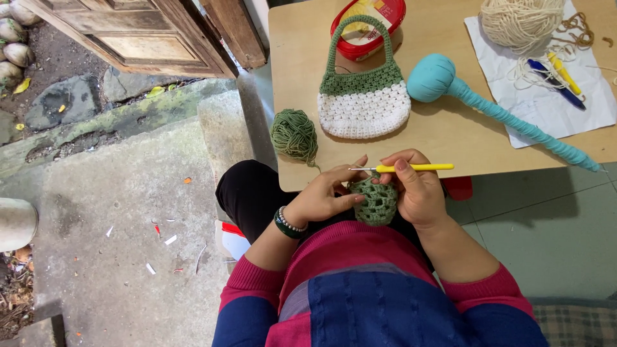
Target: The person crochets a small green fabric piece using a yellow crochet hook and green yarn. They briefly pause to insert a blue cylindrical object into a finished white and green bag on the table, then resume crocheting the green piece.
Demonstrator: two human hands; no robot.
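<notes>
My left hand pinches the left edge of a small green crocheted mesh piece held over my lap. My right hand grips a yellow-handled crochet hook, whose metal tip points left over the piece, and also steadies the piece's right side. A strand of green yarn runs from the work up to a green yarn ball at the near left edge of the wooden table.
On the table lie a green-and-white crocheted bag, a red lidded tub, a teal padded stick, a cream yarn ball, and pens on white paper. Concrete ground and a wooden door are to the left.
</notes>
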